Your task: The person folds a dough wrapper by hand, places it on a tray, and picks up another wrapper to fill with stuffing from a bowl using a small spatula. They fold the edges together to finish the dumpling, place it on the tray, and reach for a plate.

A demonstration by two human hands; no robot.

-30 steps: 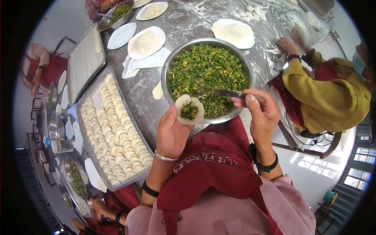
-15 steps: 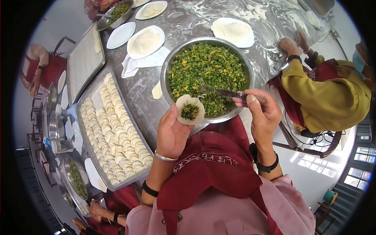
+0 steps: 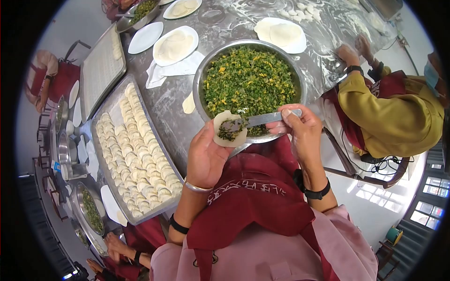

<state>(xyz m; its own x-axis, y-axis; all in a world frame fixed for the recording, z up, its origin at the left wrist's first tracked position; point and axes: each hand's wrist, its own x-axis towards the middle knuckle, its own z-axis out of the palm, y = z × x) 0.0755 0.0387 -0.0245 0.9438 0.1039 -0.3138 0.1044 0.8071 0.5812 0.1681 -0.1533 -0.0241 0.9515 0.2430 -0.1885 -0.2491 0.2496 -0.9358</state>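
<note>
My left hand [image 3: 205,157] holds a round dumpling wrapper [image 3: 238,139] by its edge, with chopped green filling [image 3: 228,134] lying in its middle. In my right hand [image 3: 300,133] is a flat metal spatula [image 3: 269,119], gripped between thumb and fingers. Its far end rests on the filling in the wrapper. Both hands are over the near rim of a large steel bowl [image 3: 197,89], which is heaped with chopped greens and yellow bits [image 3: 248,79].
Left of the bowl, a metal tray [image 3: 174,164] carries rows of folded dumplings [image 3: 136,154]. Plates of wrappers [image 3: 176,45] [image 3: 283,35] stand beyond on the floury table [image 3: 225,28]. At right, a co-worker in a yellow top [image 3: 389,112] has hands on the table.
My right hand has moved left and down, bringing the spatula from the bowl's filling onto the wrapper. My left hand has barely shifted.
</note>
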